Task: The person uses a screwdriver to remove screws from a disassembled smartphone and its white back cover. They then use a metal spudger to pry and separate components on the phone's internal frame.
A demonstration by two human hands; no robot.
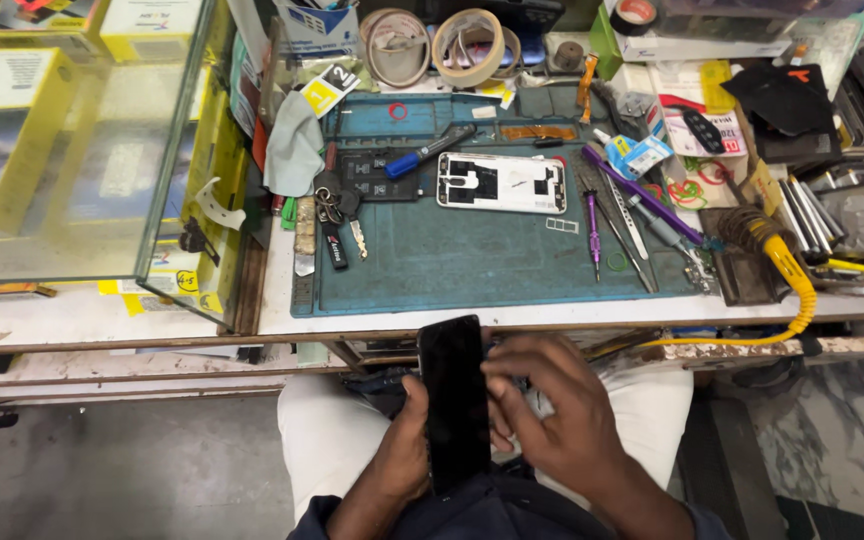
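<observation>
Head view: a black phone [454,405] is gripped by the left hand [404,455], fingers curled, and touched by the right hand [552,420], fingers half-spread, below the blue mat [472,270] bearing an opened phone [501,183].

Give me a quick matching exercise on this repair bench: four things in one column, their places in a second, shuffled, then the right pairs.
Things:
1. dark phone
2. opened phone
3. bunch of keys
4. yellow-handled soldering iron

Places:
A. on the right end of the bench, past the blue mat
B. on the left edge of the blue mat
C. held over the lap between the left hand and right hand
D. flat on the middle of the blue mat, insides showing

Pairs: 1-C, 2-D, 3-B, 4-A
</observation>
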